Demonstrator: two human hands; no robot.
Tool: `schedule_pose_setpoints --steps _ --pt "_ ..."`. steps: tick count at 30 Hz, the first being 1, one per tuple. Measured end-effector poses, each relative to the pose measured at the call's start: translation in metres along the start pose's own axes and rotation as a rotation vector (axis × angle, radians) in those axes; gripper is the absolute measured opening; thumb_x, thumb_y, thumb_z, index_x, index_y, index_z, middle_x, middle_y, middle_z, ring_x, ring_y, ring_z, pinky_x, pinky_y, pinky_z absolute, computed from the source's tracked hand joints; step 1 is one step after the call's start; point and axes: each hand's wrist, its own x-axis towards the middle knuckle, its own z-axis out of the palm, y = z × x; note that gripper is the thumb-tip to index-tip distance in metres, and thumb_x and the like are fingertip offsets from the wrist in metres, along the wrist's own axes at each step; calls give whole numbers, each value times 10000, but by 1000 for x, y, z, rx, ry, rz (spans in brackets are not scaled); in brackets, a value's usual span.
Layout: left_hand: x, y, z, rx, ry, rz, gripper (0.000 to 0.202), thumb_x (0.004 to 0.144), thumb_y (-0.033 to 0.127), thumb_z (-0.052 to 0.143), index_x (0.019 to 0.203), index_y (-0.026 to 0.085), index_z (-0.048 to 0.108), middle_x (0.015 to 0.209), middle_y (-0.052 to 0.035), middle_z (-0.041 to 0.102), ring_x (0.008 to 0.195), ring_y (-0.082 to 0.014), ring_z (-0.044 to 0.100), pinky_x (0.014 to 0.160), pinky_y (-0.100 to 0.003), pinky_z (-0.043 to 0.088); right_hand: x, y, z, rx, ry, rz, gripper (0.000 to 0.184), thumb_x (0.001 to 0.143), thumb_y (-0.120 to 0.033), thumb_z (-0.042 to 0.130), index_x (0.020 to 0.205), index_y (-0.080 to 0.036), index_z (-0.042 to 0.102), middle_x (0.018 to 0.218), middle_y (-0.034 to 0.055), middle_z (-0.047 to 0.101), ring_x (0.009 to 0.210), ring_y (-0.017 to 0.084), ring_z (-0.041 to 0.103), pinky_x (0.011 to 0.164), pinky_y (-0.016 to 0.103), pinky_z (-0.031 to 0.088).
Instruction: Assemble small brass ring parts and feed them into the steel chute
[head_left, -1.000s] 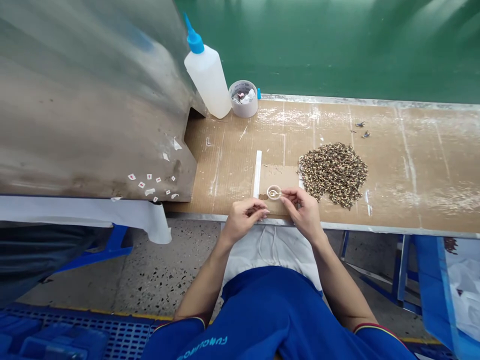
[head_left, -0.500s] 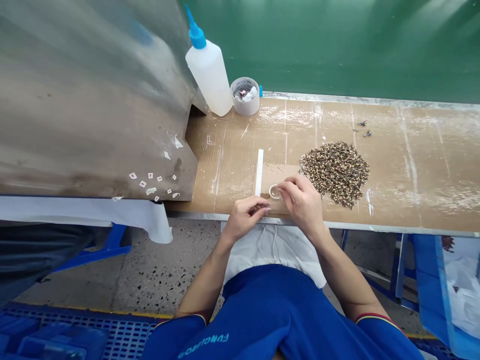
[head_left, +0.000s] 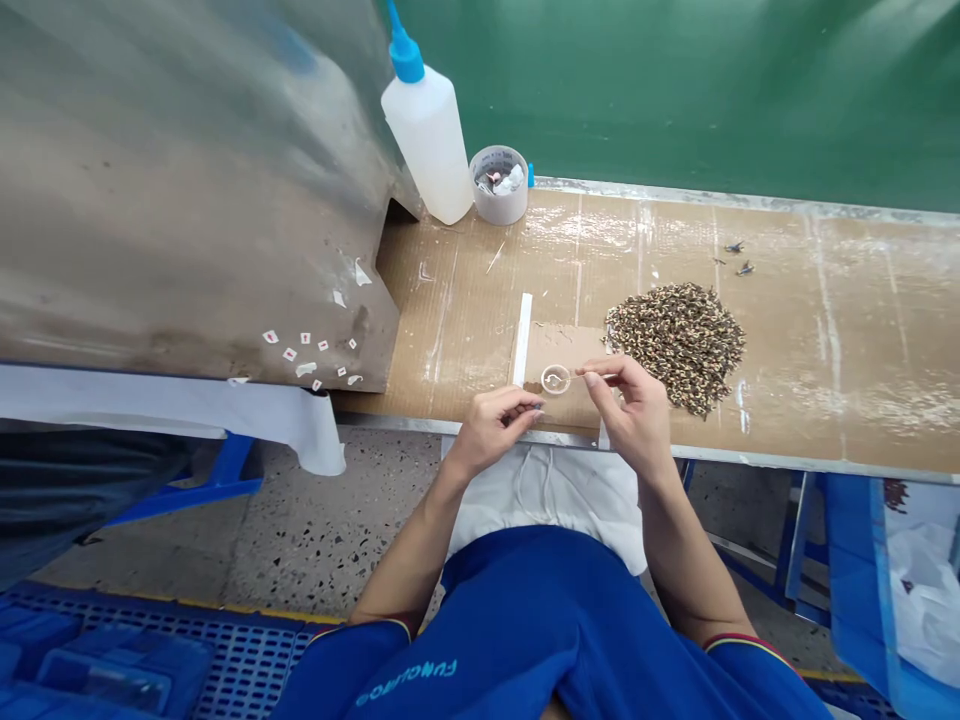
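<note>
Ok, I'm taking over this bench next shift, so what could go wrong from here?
The small clear dish sits on a cardboard sheet close to the bench's front edge, right by the right hand, so a slip could perhaps tip it. The loose speckled pile lies just beside that hand and might get scattered.

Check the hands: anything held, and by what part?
Right hand seems to pinch a thin pale sliver between thumb and forefinger; left hand shows nothing held, though its fingertips could hide something small.
</note>
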Motion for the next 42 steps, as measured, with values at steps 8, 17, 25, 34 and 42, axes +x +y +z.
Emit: schedule_pose_setpoints --steps 8,17,25,34,42 --pt "3 3 0 36 -48 25 185 944 288 633 919 146 749 785 -57 723 601 -108 599 540 -210 450 -21 -7 3 117 -23 100 137 940 -342 611 874 -230 653 867 60 757 798 199 712 699 329 567" --pt "3 2 -1 43 -60 29 162 932 262 639 896 140 739 784 -56 711 605 -109 587 545 -202 441 -24 -1 9 52 -13 69 109 922 -286 614 844 -225 658 823 45 756 714 178 689 634 299 542" --pt "3 3 -2 55 -70 24 175 939 273 619 898 147 734 762 -45 689 581 -103 561 535 -202 432 -21 -1 11 -7 -46 29 110 923 -284 605 842 -232 657 772 27 741 654 168 664 601 290 528" --pt "4 3 -2 48 -83 29 153 941 250 619 927 153 737 800 -50 714 626 -114 598 557 -207 446 -17 -5 8 -91 -125 -61 156 951 -280 555 820 -237 628 815 39 743 669 167 649 625 303 516" --pt "4 3 -2 28 -77 31 184 953 285 615 949 160 750 830 -62 737 650 -120 628 567 -211 467 -18 -5 6 -68 -121 -29 153 951 -308 565 843 -242 651 829 40 745 696 179 668 623 308 527"
